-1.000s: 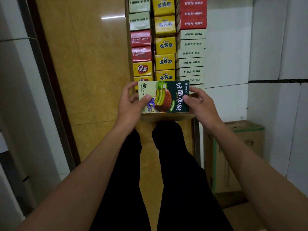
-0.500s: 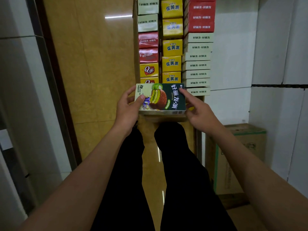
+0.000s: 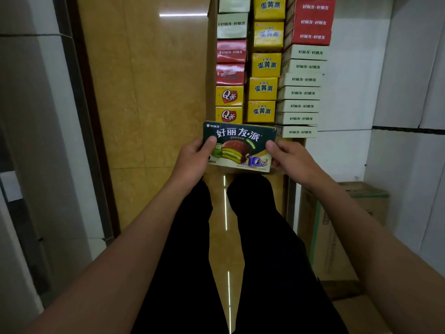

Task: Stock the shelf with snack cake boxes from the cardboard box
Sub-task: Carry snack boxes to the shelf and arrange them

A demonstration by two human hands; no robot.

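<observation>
Polished tan floor (image 3: pixel 154 92) and white wall panels (image 3: pixel 356 92) surround a shelf (image 3: pixel 209 75) of stacked snack boxes, seen from above.

Green snack cake box (image 3: pixel 239 147) is held printed face up, just in front of the lowest row of the shelf; left hand (image 3: pixel 192 160) and right hand (image 3: pixel 292 161) each clamp one end, thumbs on the face. Recommended: keep the box level, align it with the white-box stack (image 3: pixel 301 92) or the adjacent gap, and slide it in squarely without disturbing the yellow boxes (image 3: pixel 263 89). Cardboard box (image 3: pixel 337 235) stands on the floor to the right, beside the black trouser legs (image 3: pixel 265 249).
</observation>
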